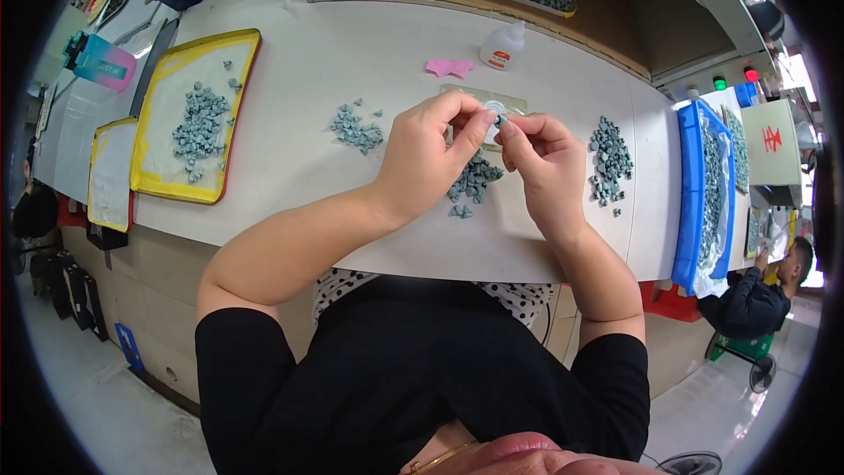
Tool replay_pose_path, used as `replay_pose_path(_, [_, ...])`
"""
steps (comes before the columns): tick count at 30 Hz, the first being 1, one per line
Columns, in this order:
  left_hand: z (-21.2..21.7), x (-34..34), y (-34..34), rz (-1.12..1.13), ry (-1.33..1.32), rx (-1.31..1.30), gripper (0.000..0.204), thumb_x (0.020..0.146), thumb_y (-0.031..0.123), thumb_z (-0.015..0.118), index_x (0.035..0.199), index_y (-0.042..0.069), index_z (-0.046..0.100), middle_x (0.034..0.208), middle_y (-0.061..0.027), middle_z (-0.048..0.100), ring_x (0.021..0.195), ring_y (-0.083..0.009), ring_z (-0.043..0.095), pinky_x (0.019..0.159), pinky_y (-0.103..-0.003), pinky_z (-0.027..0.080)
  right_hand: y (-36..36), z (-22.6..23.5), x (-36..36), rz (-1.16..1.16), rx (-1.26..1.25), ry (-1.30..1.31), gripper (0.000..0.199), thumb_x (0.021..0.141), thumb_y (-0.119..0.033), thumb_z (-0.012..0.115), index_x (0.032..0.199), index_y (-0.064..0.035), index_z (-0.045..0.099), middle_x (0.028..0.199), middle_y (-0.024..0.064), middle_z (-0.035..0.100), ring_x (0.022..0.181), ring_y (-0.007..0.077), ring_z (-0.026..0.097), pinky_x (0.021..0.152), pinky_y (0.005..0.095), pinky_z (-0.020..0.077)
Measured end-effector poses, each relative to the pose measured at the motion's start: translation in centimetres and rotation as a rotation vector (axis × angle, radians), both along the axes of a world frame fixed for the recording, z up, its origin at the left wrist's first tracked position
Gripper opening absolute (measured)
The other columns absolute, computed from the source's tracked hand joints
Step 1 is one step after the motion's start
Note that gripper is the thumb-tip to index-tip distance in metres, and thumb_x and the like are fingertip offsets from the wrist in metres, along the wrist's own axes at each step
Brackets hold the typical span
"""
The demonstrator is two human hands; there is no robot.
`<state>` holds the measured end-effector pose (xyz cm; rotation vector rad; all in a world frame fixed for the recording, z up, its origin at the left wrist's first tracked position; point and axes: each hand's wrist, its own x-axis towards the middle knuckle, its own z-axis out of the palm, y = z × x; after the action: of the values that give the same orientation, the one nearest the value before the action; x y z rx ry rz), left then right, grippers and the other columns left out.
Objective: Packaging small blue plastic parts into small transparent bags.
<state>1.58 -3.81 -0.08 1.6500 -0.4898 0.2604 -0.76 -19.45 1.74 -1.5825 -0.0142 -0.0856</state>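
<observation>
My left hand [424,151] and my right hand [552,165] meet over the table, thumbs and forefingers pinched together on one small grey-green piece [499,120]. Its exact kind is too small to tell. Just beyond the fingertips lies a clear round dish or lid [493,108] on a greenish translucent mat [482,98], partly hidden by my hands. Beneath and between the hands is a pile of similar grey-green pieces [475,179]. A looser pile [356,128] lies left of my left hand, and another pile [609,161] right of my right hand.
A white bottle [502,46] and a pink cloth-like piece [449,68] sit beyond my hands. To the left stand a yellow-rimmed tray [158,159] with more pieces and a teal-pink bottle [104,63]. A blue bin [689,202] is at right; a person [758,297] sits beyond.
</observation>
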Motion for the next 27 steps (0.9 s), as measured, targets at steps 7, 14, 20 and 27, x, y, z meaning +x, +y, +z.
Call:
replay_pose_path(7, [-0.7, 0.9, -0.6, 0.040, -0.236, 0.082, 0.012, 0.089, 0.012, 0.065, 0.087, 0.001, 0.061, 0.072, -0.0059, 0.061, 0.063, -0.0146, 0.055, 0.057, -0.027, 0.045, -0.6, -0.5, 0.1, -0.037, -0.174, -0.143, 0.007, 0.088, -0.001, 0.063, 0.091, 0.0052, 0.063, 0.082, 0.0047, 0.063, 0.067, 0.0074, 0.054, 0.060, 0.0192, 0.0445])
replay_pose_path(14, [-0.3, 1.1, -0.9, 0.100, -0.654, 0.129, 0.012, 0.079, 0.002, 0.070, 0.084, 0.001, 0.059, 0.073, -0.0094, 0.059, 0.065, -0.0259, 0.056, 0.058, -0.033, 0.046, -1.0, -1.1, -0.2, -0.062, -0.472, -0.584, 0.011, 0.078, 0.011, 0.066, 0.087, 0.0067, 0.061, 0.082, 0.0068, 0.059, 0.070, 0.0095, 0.056, 0.062, 0.0201, 0.0470])
replay_pose_path(20, [0.0, 1.0, -1.4, 0.084, -0.738, 0.110, 0.014, 0.077, 0.001, 0.071, 0.085, 0.000, 0.060, 0.074, -0.0094, 0.060, 0.066, -0.0257, 0.057, 0.059, -0.034, 0.048, -1.3, -0.9, 0.1, -0.113, -0.444, -0.761, 0.015, 0.071, 0.012, 0.068, 0.082, 0.0039, 0.062, 0.074, 0.0067, 0.059, 0.061, 0.0105, 0.054, 0.054, 0.0219, 0.0456])
replay_pose_path(27, [0.5, 0.5, -1.9, 0.145, -0.749, 0.120, 0.019, 0.072, -0.004, 0.074, 0.087, -0.001, 0.063, 0.077, -0.0101, 0.063, 0.069, -0.0257, 0.062, 0.061, -0.033, 0.051, -1.9, -0.6, 0.2, -0.146, -0.485, -0.816, 0.016, 0.070, 0.011, 0.069, 0.081, 0.0023, 0.062, 0.071, 0.0058, 0.059, 0.056, 0.0099, 0.054, 0.050, 0.0225, 0.0451])
